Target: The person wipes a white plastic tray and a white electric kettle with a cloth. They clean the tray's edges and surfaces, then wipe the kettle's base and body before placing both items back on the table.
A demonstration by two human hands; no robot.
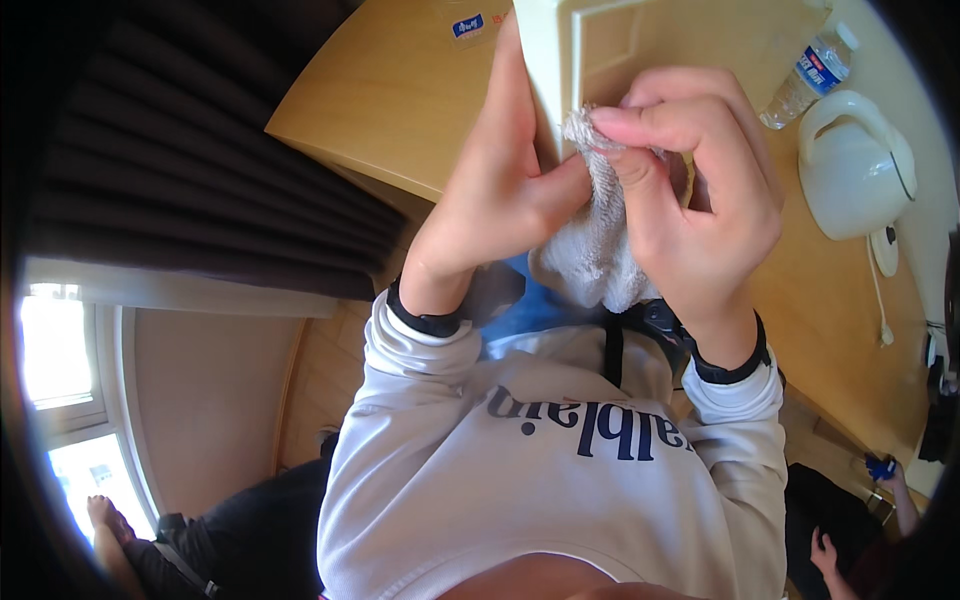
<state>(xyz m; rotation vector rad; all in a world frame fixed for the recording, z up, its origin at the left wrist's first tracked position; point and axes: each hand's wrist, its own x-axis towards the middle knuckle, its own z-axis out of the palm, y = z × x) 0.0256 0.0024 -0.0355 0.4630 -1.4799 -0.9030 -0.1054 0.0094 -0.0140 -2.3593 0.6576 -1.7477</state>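
Note:
At the top centre, a cream-coloured box-like object [546, 71] with a raised rim and a flat panel stands over the wooden table. My left hand [502, 180] holds its left side, the thumb reaching round its lower edge. Pinched between the thumb and fingers of my right hand [697, 165] is a light grey terry cloth [600, 247]. The bunched top of the cloth touches the object's rim near its lower corner, and the rest hangs down. What exactly the object is cannot be told.
On the wooden table [817, 315] at right are a white electric kettle [855, 180], a clear plastic bottle [810, 75] and a white cord with a plug [886, 334]. A transparent package [469, 28] lies at the top. Dark curtains [202, 165] hang at left. Other people are at lower left and lower right.

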